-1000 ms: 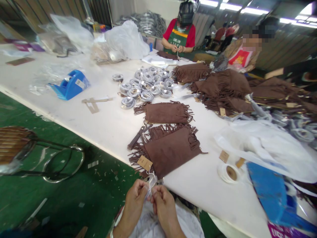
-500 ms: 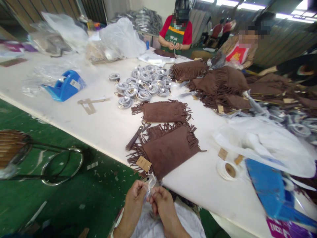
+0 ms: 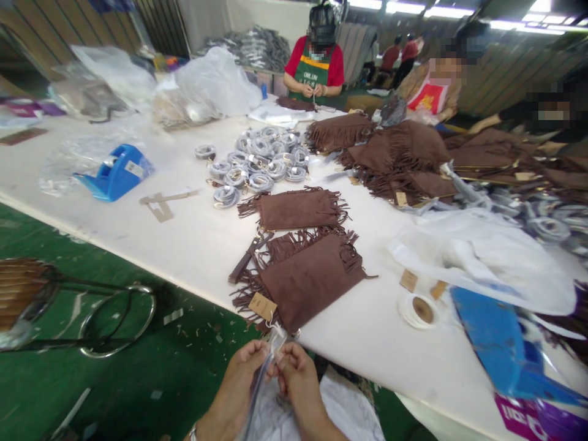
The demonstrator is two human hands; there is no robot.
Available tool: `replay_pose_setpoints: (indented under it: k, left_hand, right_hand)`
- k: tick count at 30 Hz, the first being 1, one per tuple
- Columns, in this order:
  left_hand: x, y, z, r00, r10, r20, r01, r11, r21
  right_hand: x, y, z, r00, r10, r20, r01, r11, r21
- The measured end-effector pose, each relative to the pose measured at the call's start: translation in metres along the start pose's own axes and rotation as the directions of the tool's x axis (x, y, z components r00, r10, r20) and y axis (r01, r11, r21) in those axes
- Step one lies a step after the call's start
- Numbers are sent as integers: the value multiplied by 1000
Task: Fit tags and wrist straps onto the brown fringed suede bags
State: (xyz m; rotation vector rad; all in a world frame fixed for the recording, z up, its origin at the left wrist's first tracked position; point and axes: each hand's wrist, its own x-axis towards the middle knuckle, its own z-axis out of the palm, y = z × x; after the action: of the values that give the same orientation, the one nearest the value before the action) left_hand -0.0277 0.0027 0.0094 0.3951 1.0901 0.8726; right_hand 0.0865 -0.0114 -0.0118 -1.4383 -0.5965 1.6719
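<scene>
My left hand (image 3: 242, 373) and my right hand (image 3: 297, 375) pinch a pale, translucent strip (image 3: 276, 339) between thumbs and fingertips, close to each other. A greyish length of it trails down past the left palm; its exact kind is unclear. The strip's upper end reaches the lower corner of a brown fringed pouch (image 3: 310, 278) on the table's near edge. A tan paper tag (image 3: 263, 305) hangs on a white cord at that corner. Behind this pouch lies a second brown fringed pouch (image 3: 301, 209), with a dark wrist strap (image 3: 247, 258) beside them.
Coiled grey straps (image 3: 261, 162) cover the mid-table. More brown pouches (image 3: 404, 156) are heaped right. A blue tape dispenser (image 3: 114, 173) stands left, another blue dispenser (image 3: 491, 343) right, near a white tape roll (image 3: 418, 311). A stool (image 3: 27, 300) stands at left; co-workers sit across.
The view has shifted slightly, so the table's things sit a little further left. My hands keep their pinch, and a longer grey length of the strip now shows below the left fingers.
</scene>
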Motion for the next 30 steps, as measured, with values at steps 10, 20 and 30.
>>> replay_pose_setpoints:
  k: [10,20,30]
  left_hand:
    - [-2,11,1,920,-354,168,391,821,-415]
    - [-6,20,6,988,-148,-37,147,989,-33]
    - [-9,12,6,883,462,81,-351,538,766]
  right_hand:
    - [6,12,-5,998,-59,-22,58,996,-62]
    - [7,4,-22,985,-167,51,174,920,-352]
    - [9,-14,1,957,288,38,-290,946,143]
